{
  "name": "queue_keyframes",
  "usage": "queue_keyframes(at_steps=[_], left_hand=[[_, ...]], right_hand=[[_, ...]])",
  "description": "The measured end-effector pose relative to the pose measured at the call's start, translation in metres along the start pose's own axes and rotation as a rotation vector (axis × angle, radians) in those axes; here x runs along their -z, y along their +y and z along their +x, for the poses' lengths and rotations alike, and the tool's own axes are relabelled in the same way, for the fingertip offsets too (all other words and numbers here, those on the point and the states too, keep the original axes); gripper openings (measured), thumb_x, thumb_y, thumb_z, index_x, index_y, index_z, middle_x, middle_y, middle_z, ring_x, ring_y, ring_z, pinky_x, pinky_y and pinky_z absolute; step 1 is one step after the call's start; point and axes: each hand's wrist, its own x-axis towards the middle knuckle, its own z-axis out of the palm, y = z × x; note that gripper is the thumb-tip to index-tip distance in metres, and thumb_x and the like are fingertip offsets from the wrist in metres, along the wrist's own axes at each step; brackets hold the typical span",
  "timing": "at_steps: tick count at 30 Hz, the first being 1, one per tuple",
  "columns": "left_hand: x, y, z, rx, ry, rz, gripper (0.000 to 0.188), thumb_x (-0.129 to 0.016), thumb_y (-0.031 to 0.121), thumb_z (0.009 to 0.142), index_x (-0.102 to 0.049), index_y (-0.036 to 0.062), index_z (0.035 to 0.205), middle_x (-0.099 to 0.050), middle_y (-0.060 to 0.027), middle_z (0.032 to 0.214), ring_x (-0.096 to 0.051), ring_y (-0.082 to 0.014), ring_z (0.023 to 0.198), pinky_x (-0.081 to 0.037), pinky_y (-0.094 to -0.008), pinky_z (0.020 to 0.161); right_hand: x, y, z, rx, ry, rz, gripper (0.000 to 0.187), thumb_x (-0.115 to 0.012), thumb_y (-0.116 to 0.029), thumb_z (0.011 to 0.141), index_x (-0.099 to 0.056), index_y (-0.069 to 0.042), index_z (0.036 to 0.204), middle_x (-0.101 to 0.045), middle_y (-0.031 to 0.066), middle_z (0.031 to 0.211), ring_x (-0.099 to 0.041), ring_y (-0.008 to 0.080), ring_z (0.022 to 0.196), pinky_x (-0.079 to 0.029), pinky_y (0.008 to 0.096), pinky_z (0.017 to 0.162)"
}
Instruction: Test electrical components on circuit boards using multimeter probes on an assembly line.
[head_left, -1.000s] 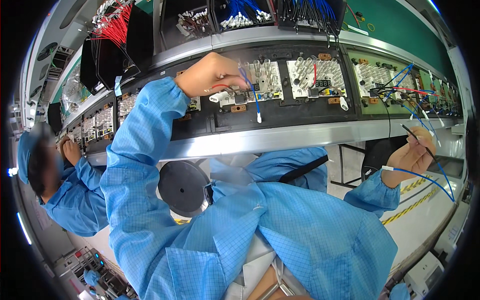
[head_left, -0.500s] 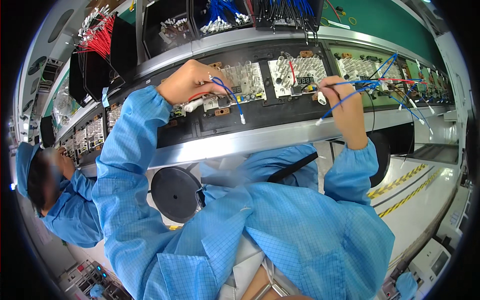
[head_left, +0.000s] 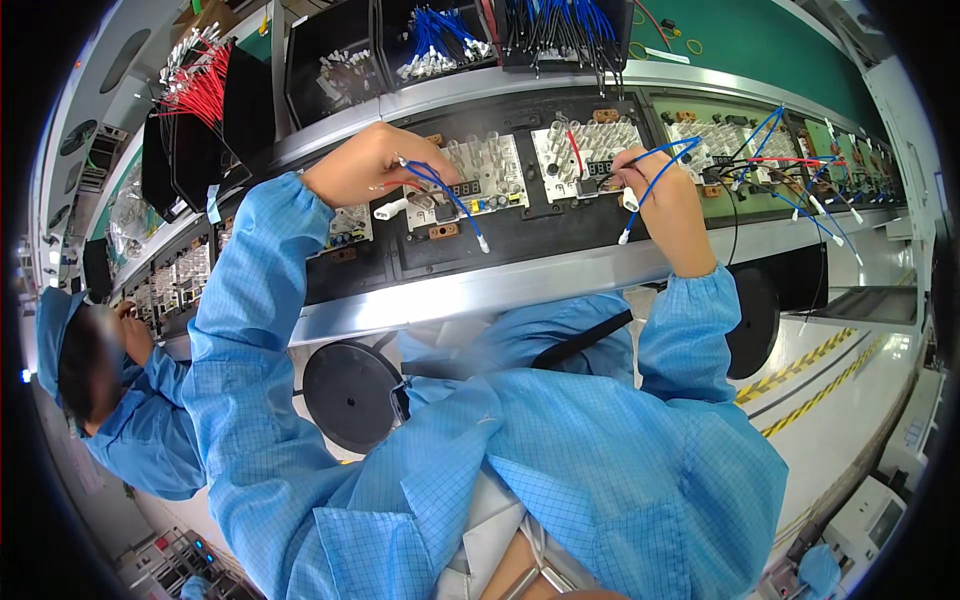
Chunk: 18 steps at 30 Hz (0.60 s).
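My left hand [head_left: 378, 165] is closed on a small bunch of blue wires [head_left: 440, 180], with a red wire and a white connector [head_left: 391, 209] sticking out beside the fingers. It hovers over the left side of a white circuit board [head_left: 500, 172] with clear posts and a small display. My right hand [head_left: 660, 205] pinches a blue wire [head_left: 652, 190] at the right edge of the neighbouring circuit board [head_left: 557, 160]. A white connector [head_left: 630, 199] hangs at those fingers. From that board rises a red wire [head_left: 574, 150]. The fingertips partly hide the wire ends.
Black bins along the back hold red wires [head_left: 200, 85], blue wires [head_left: 440, 35] and blue-black wires [head_left: 570, 40]. More wired boards [head_left: 770, 165] lie to the right. A metal rail [head_left: 460, 285] runs along the near edge. At the left, a co-worker [head_left: 110, 370] sits beside the line.
My right hand has shifted left, its fingertips closer to the board's right edge, and its blue wire now bends upward. My left hand has moved slightly left, still holding its wires.
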Motion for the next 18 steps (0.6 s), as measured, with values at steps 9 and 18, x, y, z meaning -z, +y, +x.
queue_keyframes(at_steps=[9,18], left_hand=[[0.044,-0.001,0.018,0.093,0.257,0.239,0.017,-0.058,-0.004,0.086,-0.067,-0.0005,0.099,-0.068,-0.0109,0.093,-0.067,-0.0184,0.087,-0.053,-0.0289,0.074],[0.068,-0.026,0.168,-0.001,0.242,1.293,0.024,-0.064,0.032,0.084,-0.072,0.0098,0.086,-0.062,-0.0031,0.096,-0.056,-0.0209,0.1,-0.045,-0.0347,0.081]], right_hand=[[-0.003,0.004,0.003,0.129,-0.015,-0.128,0.009,-0.06,0.002,0.081,-0.062,-0.001,0.089,-0.064,0.0134,0.084,-0.066,0.0272,0.076,-0.05,0.0339,0.067],[0.005,-0.014,-0.004,0.172,0.004,-0.332,0.029,-0.057,0.005,0.078,-0.061,-0.005,0.105,-0.061,0.0121,0.084,-0.061,0.0301,0.08,-0.049,0.0374,0.069]])
